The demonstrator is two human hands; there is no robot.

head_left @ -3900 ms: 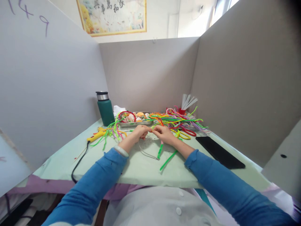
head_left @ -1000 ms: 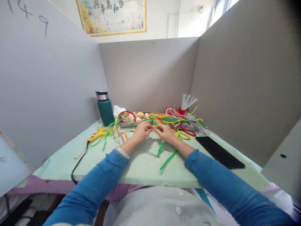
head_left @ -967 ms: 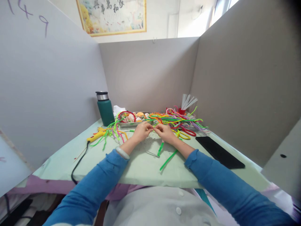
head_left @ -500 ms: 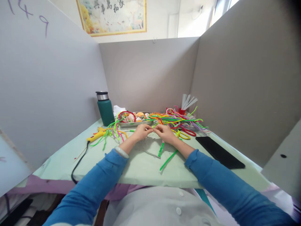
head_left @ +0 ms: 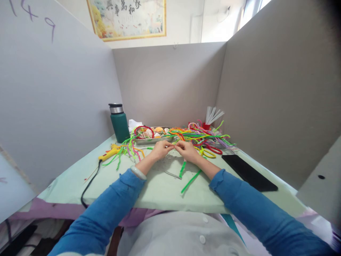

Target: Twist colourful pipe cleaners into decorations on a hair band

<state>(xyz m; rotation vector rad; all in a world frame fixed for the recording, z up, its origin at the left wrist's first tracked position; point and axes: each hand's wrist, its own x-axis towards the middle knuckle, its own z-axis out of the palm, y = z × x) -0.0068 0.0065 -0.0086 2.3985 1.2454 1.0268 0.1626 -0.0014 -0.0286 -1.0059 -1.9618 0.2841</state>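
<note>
Pinching closed, our left hand (head_left: 162, 149) and right hand (head_left: 186, 150) meet over the desk (head_left: 160, 195), though we cannot tell what they grip. Just below our right hand is a green pipe cleaner (head_left: 182, 170).

Hung on a white wall (head_left: 183, 21) beyond a grey back partition (head_left: 170, 78), a gold-framed, black-lettered print (head_left: 128, 21); upright at left, a black-lidded, dark-green cylindrical bottle (head_left: 120, 126); lying flat at right, a black rectangular slab (head_left: 248, 172).
</note>
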